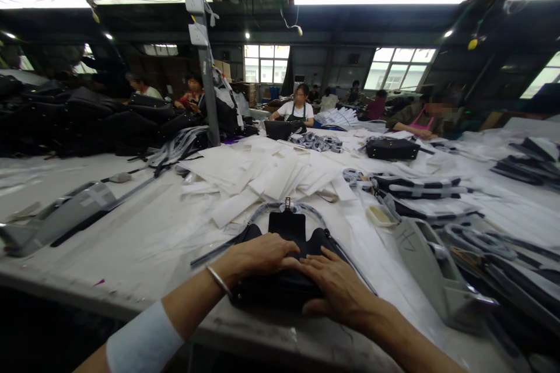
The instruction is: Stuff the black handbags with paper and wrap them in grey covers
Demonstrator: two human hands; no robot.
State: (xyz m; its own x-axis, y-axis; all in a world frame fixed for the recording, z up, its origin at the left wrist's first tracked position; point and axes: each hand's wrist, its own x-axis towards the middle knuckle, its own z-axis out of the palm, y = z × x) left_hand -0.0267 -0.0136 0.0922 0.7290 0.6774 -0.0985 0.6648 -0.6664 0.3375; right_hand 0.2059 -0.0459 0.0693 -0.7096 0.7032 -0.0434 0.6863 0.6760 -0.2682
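Note:
A small black handbag (286,230) with a flap and metal clasp lies on the table near the front edge, its wrapped handle arching behind it. My left hand (260,255) rests on top of the bag, fingers curled flat over it. My right hand (335,285) presses flat on the bag's right side, fingers stretched out and meeting the left hand's fingertips. A thin bangle sits on my left wrist.
White paper sheets (271,178) are heaped behind the bag. Grey tools (61,218) lie at left and more grey tools (431,271) at right. Striped straps (420,186) and another black bag (391,148) lie farther back. Black bags pile up at the left (87,122). Several people sit at the far end.

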